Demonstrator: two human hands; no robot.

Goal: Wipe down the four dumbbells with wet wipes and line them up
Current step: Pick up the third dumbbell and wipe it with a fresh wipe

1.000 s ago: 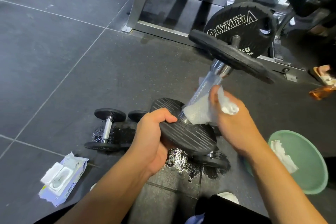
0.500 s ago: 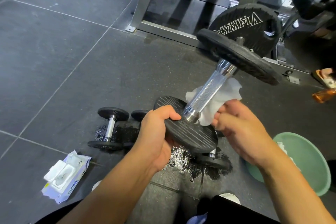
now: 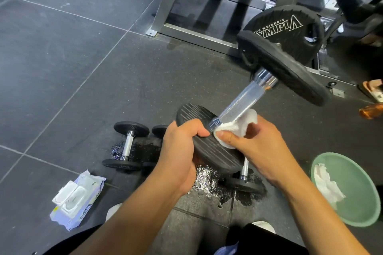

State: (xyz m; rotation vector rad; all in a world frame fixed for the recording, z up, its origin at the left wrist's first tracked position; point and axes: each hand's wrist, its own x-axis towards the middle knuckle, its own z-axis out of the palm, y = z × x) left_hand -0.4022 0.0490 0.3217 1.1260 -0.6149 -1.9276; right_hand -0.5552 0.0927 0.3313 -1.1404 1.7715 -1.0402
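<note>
a person crouches on a dark rubber gym floor [image 3: 72, 68], seen from over their own arms. both bare hands are busy with a large dumbbell [image 3: 242, 99] held off the floor at the centre, its shaft slanting up toward 1 o'clock. the left grip [image 3: 180, 151] has its fingers curled over the rim of the near plate [image 3: 207, 151] and carries it. the right grip [image 3: 255, 145] pinches a bunched white wet wipe [image 3: 238, 128] between thumb and fingers, pressed where the chrome handle meets that plate.

the dumbbell looks heavy and rigid, with ribbed black plates and a knurled handle. the knurling should give good purchase, though damp metal may be slick. the middle of the handle seems the surest place to take hold. a plate rim held one-handed looks tiring. the wipe is soft and limp.

at 8 o'clock a small dumbbell [image 3: 127, 146] lies on the floor. parts of two more show directly beneath the hands, on a wet patch [image 3: 209, 180]. they lie where the big one would likely come down, so it needs a spot beside them. a pack of wipes [image 3: 76, 198] lies with its lid open at 7 o'clock. at 4 o'clock a green basin [image 3: 352, 209] holds a used wipe, close to the right forearm. a steel rack [image 3: 186, 31] and a lettered weight plate [image 3: 290, 27] stand from 12 to 1 o'clock.
</note>
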